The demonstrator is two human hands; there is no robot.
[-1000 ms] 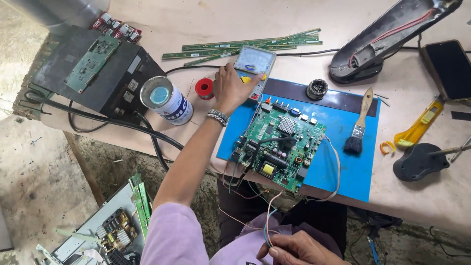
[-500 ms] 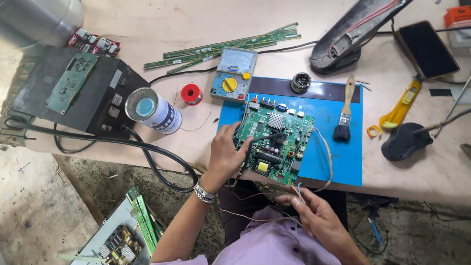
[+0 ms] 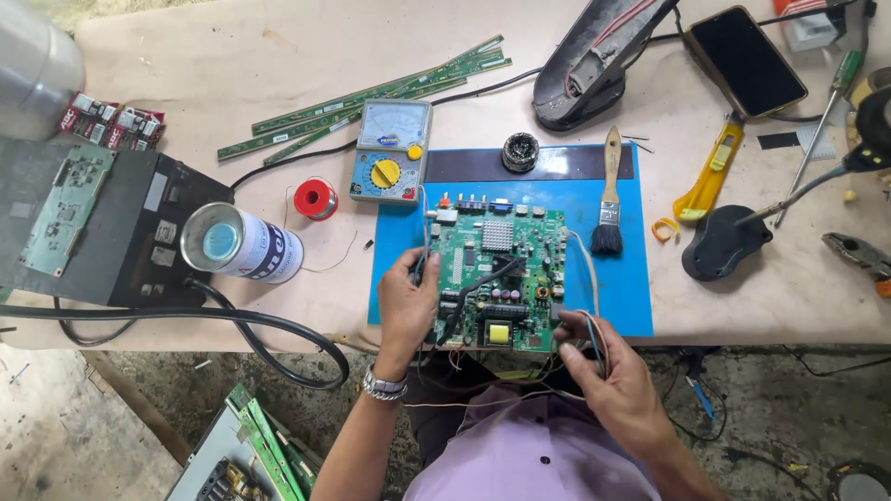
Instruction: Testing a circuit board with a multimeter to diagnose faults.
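- Left hand (image 3: 406, 304) clamps a black probe at the green circuit board's (image 3: 497, 276) left edge, centre frame.
- Right hand (image 3: 608, 378) pinches thin wires (image 3: 587, 327) at the table's near edge.
- White-and-blue can (image 3: 243, 245) lies left; bare tabletop (image 3: 232, 65) above.

dark phone screen (image 3: 745, 58) top right, red-white packets (image 3: 113, 122) far left

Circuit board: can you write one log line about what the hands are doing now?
left hand: holds black probe on green circuit board | right hand: pinches wires at board's lower right corner | board: on blue mat
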